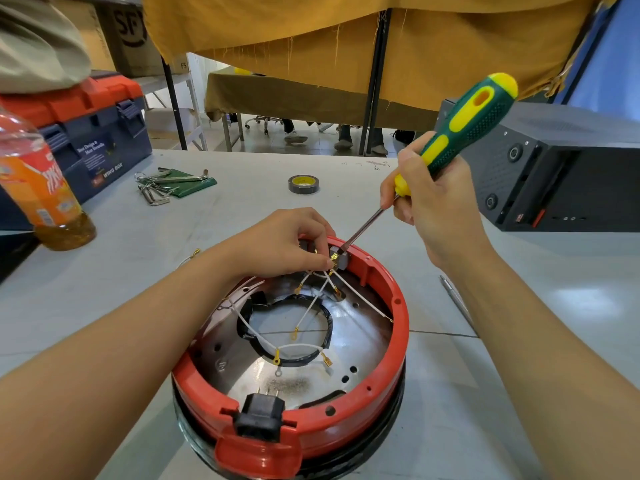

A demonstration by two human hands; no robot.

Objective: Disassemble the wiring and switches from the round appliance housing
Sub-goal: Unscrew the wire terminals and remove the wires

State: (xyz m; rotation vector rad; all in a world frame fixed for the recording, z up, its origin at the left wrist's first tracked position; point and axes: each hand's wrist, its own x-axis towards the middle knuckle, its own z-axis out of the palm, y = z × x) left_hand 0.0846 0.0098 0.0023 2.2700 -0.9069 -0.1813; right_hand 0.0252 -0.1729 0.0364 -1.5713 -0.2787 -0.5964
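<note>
A left hand pinches a terminal to steady the small switch on the far rim of the red housing on the counter, while the right hand grips a screwdriver, tip on the switch.

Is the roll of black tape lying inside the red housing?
No. The roll of black tape lies on the table, beyond the red housing and apart from it.

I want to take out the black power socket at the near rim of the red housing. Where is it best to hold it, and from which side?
Probably grip the black power socket by its two flat side faces, coming from above on the near side. Its block body stands proud of the red housing rim, while its metal pins point inward, so avoid that side.
</note>
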